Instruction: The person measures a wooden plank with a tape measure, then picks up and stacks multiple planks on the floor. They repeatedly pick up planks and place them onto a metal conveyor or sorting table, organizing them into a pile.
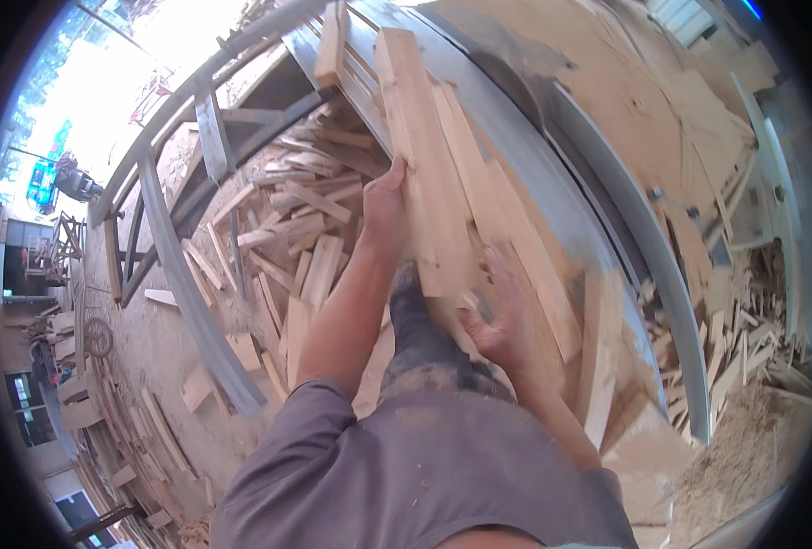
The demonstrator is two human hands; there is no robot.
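Note:
A long pale wooden beam (410,128) slants away from my body, its near end a little in front of my waist. My left hand (386,203) is closed on the beam's left edge, partway along; the fingers behind the wood are hidden. To the right of the beam's near end, my right hand (505,316) is open, thumb and fingers apart and slightly blurred. Just under that hand lie more pale boards (538,274), lengthwise on a grey metal surface (506,101).
Offcuts (319,206) are heaped on the ground at left, beside a grey metal frame (154,197). A short wood block (331,46) rests at the far end. A curved metal rail (648,220) runs along the right, with sawdust (735,476) and scraps beyond it.

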